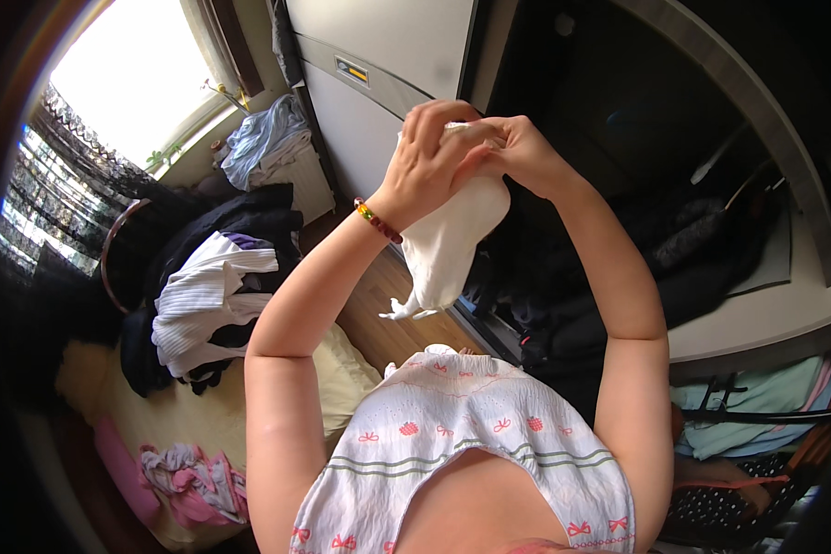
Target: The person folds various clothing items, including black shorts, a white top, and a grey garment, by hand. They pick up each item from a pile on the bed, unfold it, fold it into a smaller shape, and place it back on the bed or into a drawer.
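Observation:
A white cloth garment [450, 235] hangs from both my hands, in front of me at about head height. My left hand [433, 156], with a beaded bracelet [377, 220] at the wrist, grips its top edge with curled fingers. Against it, my right hand [526, 152] pinches the same top edge between thumb and fingers. The fingertips of the two hands meet and partly overlap, so the exact hold is hidden. The garment's lower end narrows to loose ties or straps [408, 310] above the wooden floor.
At left, a bed [215, 415] bears a white ribbed garment [201, 298], dark clothes and a pink-grey bundle [194, 478]. Clothes lie by the window. A sliding-door wardrobe [388, 41] stands ahead, its dark interior [595, 228] holding black clothes. Folded green clothes [755, 401] are at right.

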### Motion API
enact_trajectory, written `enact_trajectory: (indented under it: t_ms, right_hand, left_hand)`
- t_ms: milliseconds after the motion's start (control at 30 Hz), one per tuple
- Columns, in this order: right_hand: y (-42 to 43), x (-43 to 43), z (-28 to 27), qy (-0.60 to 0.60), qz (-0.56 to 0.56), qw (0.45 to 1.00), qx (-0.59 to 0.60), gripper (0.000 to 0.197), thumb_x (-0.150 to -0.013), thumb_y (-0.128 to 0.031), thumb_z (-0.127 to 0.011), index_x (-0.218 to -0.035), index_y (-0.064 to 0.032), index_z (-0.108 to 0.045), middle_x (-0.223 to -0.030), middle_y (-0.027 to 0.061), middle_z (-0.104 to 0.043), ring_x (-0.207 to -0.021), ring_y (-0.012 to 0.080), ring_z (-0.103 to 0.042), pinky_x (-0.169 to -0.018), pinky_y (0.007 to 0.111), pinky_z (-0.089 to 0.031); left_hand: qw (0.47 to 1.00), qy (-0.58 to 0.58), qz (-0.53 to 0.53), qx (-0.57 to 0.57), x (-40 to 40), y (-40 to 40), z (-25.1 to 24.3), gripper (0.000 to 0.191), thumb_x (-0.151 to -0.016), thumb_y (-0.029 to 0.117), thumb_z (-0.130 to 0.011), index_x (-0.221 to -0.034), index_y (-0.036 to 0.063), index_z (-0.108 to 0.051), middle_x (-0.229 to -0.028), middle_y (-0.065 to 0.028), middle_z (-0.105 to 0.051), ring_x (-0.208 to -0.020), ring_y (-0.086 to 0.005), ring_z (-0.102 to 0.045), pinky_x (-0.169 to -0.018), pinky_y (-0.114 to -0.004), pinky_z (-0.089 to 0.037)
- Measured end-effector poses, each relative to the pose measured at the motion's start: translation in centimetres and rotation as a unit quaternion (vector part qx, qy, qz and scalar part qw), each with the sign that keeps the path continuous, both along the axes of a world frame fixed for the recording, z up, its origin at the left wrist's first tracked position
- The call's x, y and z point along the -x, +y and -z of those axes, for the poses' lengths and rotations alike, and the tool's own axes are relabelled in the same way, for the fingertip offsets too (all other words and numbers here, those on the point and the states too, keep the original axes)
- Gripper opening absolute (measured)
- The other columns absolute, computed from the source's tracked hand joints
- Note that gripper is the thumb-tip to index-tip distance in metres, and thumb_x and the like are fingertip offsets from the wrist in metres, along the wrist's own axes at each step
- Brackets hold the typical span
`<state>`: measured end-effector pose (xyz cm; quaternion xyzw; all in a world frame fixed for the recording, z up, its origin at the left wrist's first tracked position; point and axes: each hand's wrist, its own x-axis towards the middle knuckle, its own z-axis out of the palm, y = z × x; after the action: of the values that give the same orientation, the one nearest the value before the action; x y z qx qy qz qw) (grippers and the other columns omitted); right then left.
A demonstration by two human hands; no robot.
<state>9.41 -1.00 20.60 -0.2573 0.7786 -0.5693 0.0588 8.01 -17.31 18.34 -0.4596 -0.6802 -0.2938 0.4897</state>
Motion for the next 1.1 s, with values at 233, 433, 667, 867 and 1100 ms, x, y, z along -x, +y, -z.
enact_trajectory:
  t_ms: [233, 433, 667, 867, 1100]
  right_hand:
    - [2.4, -1.7, -1.6, 0.021, 0.057, 0.997, -0.046, 0.025, -0.074, -0.012, -0.066, -0.095, 0.0007, -0.062, -0.081, 0.0068, -0.064, -0.073, 0.0097, -0.058, -0.067, 0.022, -0.048]
    - [5.7, -2.7, -1.2, 0.156, 0.177, 0.952, -0.196, 0.016, -0.077, -0.006, -0.059, -0.093, -0.0025, -0.063, -0.079, 0.0062, -0.065, -0.07, 0.0109, -0.06, -0.067, 0.023, -0.048]
    - [6.6, -3.9, 0.9, 0.146, 0.243, 0.93, -0.234, 0.021, -0.074, -0.003, -0.052, -0.093, -0.0043, -0.063, -0.076, 0.0094, -0.064, -0.066, 0.0158, -0.061, -0.061, 0.025, -0.047]
    - [7.3, -3.7, 4.0, 0.109, 0.309, 0.905, -0.27, 0.025, -0.073, -0.004, -0.047, -0.092, -0.0074, -0.063, -0.078, 0.0106, -0.064, -0.068, 0.0219, -0.062, -0.061, 0.029, -0.047]
    - [8.1, -5.4, 2.1, 0.162, 0.257, 0.94, -0.157, 0.017, -0.076, -0.001, -0.052, -0.091, -0.0014, -0.06, -0.072, 0.0064, -0.062, -0.065, 0.01, -0.057, -0.063, 0.024, -0.045]
  left_hand:
    - [0.896, -0.396, 0.147, 0.138, 1.6, -2.2, 1.7, 0.04, -0.077, 0.028, -0.061, -0.106, 0.0015, -0.052, -0.078, -0.0147, -0.061, -0.064, -0.0237, -0.059, -0.064, -0.031, -0.047]
    - [0.913, -0.342, 0.056, 0.213, 3.1, -4.4, 0.2, 0.026, -0.076, 0.021, -0.061, -0.085, -0.0031, -0.058, -0.068, -0.0161, -0.054, -0.058, -0.0245, -0.054, -0.057, -0.031, -0.044]
    - [0.89, -0.357, 0.082, 0.271, 4.4, -3.0, 0.0, 0.019, -0.075, 0.014, -0.059, -0.081, -0.0045, -0.058, -0.075, -0.0145, -0.053, -0.066, -0.0312, -0.053, -0.062, -0.035, -0.045]
    - [0.885, -0.369, 0.102, 0.266, 5.2, -1.5, 2.2, 0.023, -0.075, 0.017, -0.061, -0.079, -0.0054, -0.056, -0.07, -0.0151, -0.05, -0.062, -0.0291, -0.052, -0.059, -0.034, -0.042]
    - [0.742, -0.542, 0.227, 0.324, 4.1, -1.6, -0.3, 0.028, -0.076, 0.025, -0.061, -0.082, -0.002, -0.061, -0.068, -0.0083, -0.06, -0.065, -0.012, -0.053, -0.061, -0.027, -0.043]
